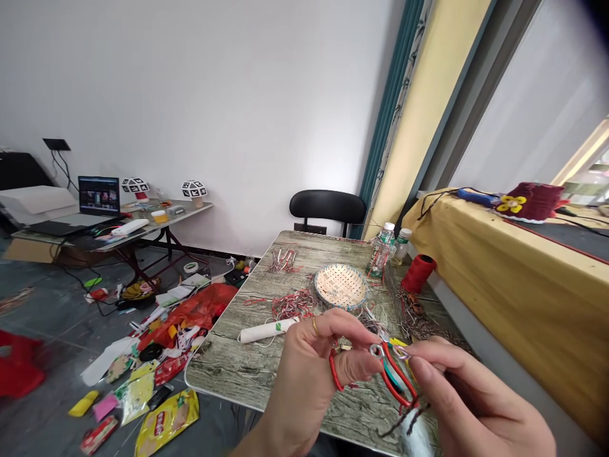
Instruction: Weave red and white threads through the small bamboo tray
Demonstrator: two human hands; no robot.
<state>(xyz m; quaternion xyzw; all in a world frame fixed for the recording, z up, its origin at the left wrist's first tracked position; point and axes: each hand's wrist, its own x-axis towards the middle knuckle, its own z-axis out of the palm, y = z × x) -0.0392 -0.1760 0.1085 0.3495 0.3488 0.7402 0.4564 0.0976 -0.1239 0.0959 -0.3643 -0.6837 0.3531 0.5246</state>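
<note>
Left grip [314, 365] pinching one metal ring [373, 350] | right grip [469, 393] pinching one pinkish piece [402, 351] | two bottles [381, 247] | one basket [341, 287]

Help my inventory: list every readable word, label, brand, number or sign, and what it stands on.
No text is legible.
Glossy yellow bag: red logo, too blurred.
Open dark laptop: screen too small.
Clear plastic bottles: green labels, too small.
White cylindrical roll: green mark, unreadable.
White faceted domes: black marks, too small.

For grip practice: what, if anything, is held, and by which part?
Left hand: a silver ring, by its edge. Right hand: a pinkish loop, exact hold unclear.
</note>
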